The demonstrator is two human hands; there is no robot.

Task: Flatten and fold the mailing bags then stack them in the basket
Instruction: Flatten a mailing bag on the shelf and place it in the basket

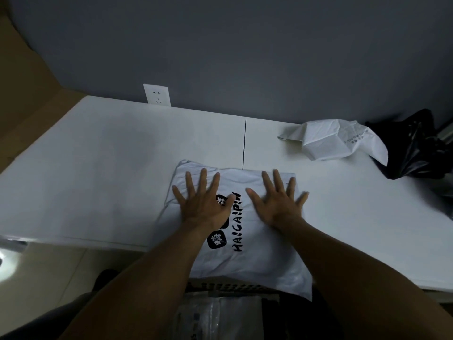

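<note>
Hands both open, fingers spread; we note left hand (203,204) and right hand (277,204) pressing side by side on the far half of the white mailing bag (264,253); bag lies flat on the tabletop (110,168), black lettering running between the hands, near end hanging over the edge; crumpled white bag (331,141) and black bag (416,153) touch at the far right; below the overhang, slotted basket (228,287) holds pale plastic bags (220,315), blurred.
</note>
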